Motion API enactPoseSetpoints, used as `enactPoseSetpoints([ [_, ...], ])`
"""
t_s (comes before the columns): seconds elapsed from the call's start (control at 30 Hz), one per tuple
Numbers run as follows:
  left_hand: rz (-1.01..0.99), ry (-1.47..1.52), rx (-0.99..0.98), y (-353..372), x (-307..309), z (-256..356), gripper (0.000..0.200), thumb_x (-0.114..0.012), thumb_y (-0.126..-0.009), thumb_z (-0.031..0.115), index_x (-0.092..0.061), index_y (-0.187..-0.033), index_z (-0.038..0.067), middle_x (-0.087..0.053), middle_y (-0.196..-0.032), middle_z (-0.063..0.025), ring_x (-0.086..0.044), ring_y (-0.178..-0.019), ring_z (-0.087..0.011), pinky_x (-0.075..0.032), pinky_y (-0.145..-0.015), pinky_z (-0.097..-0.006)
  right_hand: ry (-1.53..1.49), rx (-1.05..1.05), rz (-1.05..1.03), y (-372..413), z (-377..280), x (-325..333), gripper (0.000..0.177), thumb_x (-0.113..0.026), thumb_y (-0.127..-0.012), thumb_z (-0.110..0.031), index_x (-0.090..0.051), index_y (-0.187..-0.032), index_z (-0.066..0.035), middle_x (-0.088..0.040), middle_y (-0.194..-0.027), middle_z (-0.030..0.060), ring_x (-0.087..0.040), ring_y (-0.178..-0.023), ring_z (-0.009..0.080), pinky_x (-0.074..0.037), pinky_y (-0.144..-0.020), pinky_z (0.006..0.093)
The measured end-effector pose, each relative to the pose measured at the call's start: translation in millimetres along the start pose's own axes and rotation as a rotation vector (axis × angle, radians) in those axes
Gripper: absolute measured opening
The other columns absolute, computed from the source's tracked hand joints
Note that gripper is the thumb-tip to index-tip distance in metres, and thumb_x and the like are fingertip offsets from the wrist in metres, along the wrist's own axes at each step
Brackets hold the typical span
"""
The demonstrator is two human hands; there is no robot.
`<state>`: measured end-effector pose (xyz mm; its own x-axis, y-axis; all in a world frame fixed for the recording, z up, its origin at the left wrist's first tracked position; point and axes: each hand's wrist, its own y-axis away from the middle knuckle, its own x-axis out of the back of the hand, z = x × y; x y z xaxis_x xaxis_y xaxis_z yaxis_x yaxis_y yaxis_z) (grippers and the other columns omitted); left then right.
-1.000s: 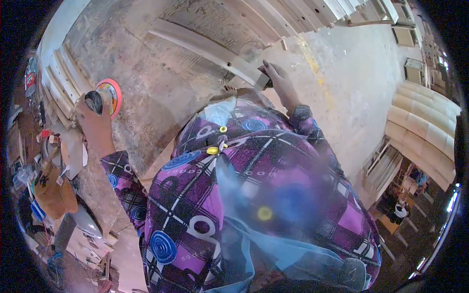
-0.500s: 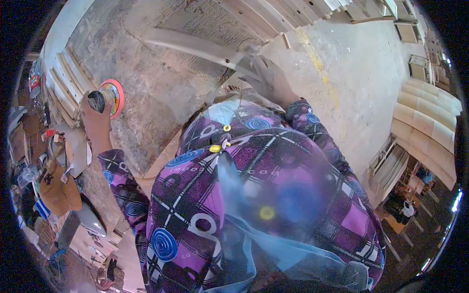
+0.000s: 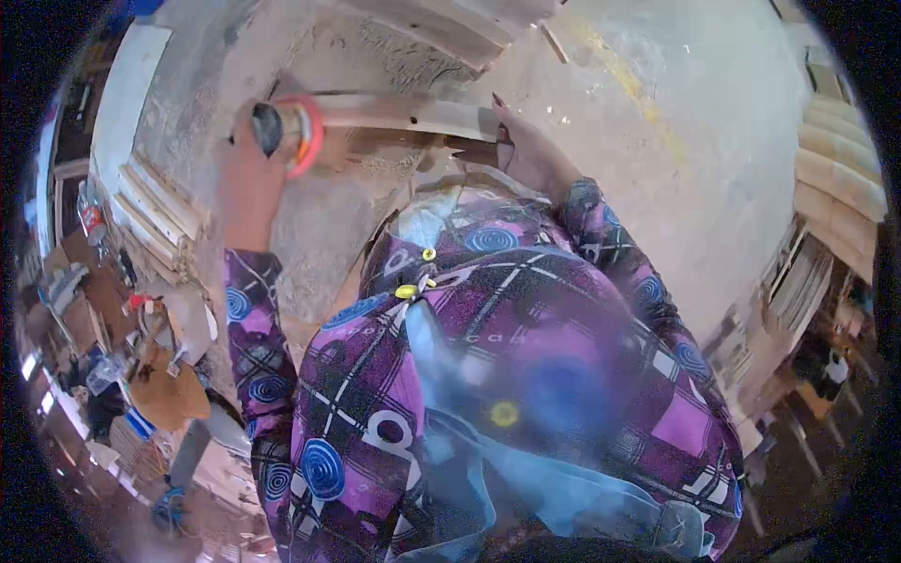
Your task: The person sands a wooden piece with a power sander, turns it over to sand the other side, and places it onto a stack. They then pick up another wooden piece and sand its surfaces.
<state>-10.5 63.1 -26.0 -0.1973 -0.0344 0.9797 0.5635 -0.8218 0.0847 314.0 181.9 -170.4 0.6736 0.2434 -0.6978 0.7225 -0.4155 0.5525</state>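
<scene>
My left hand (image 3: 251,169) is wrapped round a round object with a pink-orange rim (image 3: 313,136); a dark part of it shows between the fingers. That object is at the left end of a long pale wooden strip (image 3: 413,114), which lies crosswise in front of me; blur hides whether the two touch. At the strip's right end, my right hand (image 3: 533,155) is closed on it, with fingers bent round the end.
Pale wooden pieces (image 3: 155,211) are stacked at the left. More boards (image 3: 441,28) lie at the top. A tan board (image 3: 169,389) and mixed items sit lower left. Stacked pale panels (image 3: 835,155) stand at the right.
My left hand has moved up and right with the round object, from beside the stacked wood to the strip's left end. The strip now lies more level, and the view has shifted.
</scene>
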Motion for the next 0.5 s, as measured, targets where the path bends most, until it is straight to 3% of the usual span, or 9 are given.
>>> enactPoseSetpoints([
  [0.07, -0.023, -0.023, -0.069, 11, -9, 27, 0.068, -0.072, -0.084, 0.033, -0.040, -0.143, 0.026, -0.049, -0.121, -0.0273, -0.062, -0.100, -0.0472, -0.050, -0.084, -0.0510, -0.017, -0.005, 0.038, 1, -2, -5, 0.049, -0.044, -0.103, -0.038, -0.045, -0.134, -0.001, -0.057, -0.129, 0.0189, -0.061, -0.113, 0.0346, -0.051, -0.097, 0.0440],
  [0.23, -0.059, -0.130, -0.254, 41, -12, 90, 0.066, -0.071, -0.084, 0.033, -0.041, -0.142, 0.029, -0.050, -0.116, -0.0254, -0.065, -0.090, -0.0456, -0.053, -0.072, -0.0514, 0.025, -0.070, 0.055, 11, -14, -41, 0.045, -0.041, -0.105, -0.034, -0.044, -0.134, 0.000, -0.057, -0.130, 0.0182, -0.061, -0.113, 0.0341, -0.048, -0.103, 0.0484],
  [0.3, -0.164, -0.150, -0.345, 48, -10, 108, 0.067, -0.073, -0.082, 0.029, -0.042, -0.141, 0.031, -0.049, -0.110, -0.0239, -0.066, -0.084, -0.0441, -0.053, -0.066, -0.0504, -0.076, 0.064, 0.031, 12, -10, -41, 0.033, -0.045, -0.103, -0.031, -0.058, -0.113, -0.003, -0.065, -0.108, 0.0116, -0.064, -0.088, 0.0320, -0.053, -0.079, 0.0453],
  [0.33, -0.164, -0.154, -0.352, 51, -9, 114, 0.067, -0.073, -0.082, 0.029, -0.042, -0.141, 0.031, -0.049, -0.110, -0.0239, -0.066, -0.084, -0.0441, -0.053, -0.066, -0.0504, -0.082, 0.070, 0.031, 12, -10, -39, 0.033, -0.045, -0.103, -0.031, -0.058, -0.113, -0.003, -0.065, -0.108, 0.0116, -0.064, -0.088, 0.0320, -0.053, -0.079, 0.0453],
  [0.4, -0.165, -0.065, -0.465, 56, -10, 126, 0.070, -0.073, -0.079, 0.023, -0.041, -0.141, 0.032, -0.048, -0.106, -0.0233, -0.066, -0.079, -0.0440, -0.053, -0.064, -0.0502, -0.066, 0.012, 0.084, 7, -10, -29, 0.045, -0.041, -0.105, -0.031, -0.041, -0.136, 0.002, -0.061, -0.118, 0.0143, -0.063, -0.108, 0.0316, -0.048, -0.104, 0.0490],
  [0.5, -0.169, -0.087, -0.468, 56, -17, 136, 0.075, -0.074, -0.078, 0.019, -0.039, -0.143, 0.034, -0.047, -0.107, -0.0243, -0.065, -0.080, -0.0448, -0.053, -0.065, -0.0500, -0.044, -0.008, 0.060, 3, -12, -21, 0.042, -0.043, -0.105, -0.029, -0.043, -0.135, 0.001, -0.062, -0.113, 0.0117, -0.064, -0.105, 0.0298, -0.048, -0.103, 0.0491],
])
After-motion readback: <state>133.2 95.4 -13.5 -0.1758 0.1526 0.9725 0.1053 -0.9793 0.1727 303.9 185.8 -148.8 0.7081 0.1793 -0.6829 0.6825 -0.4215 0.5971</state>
